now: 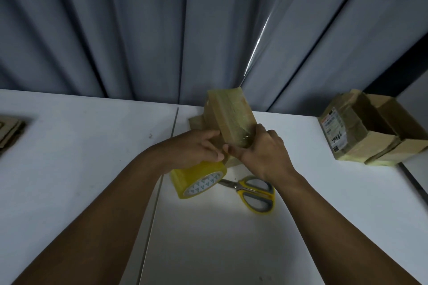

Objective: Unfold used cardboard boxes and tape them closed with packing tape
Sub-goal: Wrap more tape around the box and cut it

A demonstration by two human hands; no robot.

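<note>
Held a small cardboard box (229, 118), wrapped in glossy tape, tilted over the far middle of the white table (81, 146), close before the grey curtain (139, 30). Clasped its left face with the left hand (196, 148), fingers curled together, thumb pinching the near corner. Wrapped the right hand (261, 148) round its near right edge, fingers bent close together, thumb stretched left. Roll of yellow packing tape (199, 179) right under the left hand; could not tell the grip on it. Scissors (252, 192) flat just right of the roll. Taped boxes (361, 129) far right; flattened cardboard (11, 132) at the left edge.
</note>
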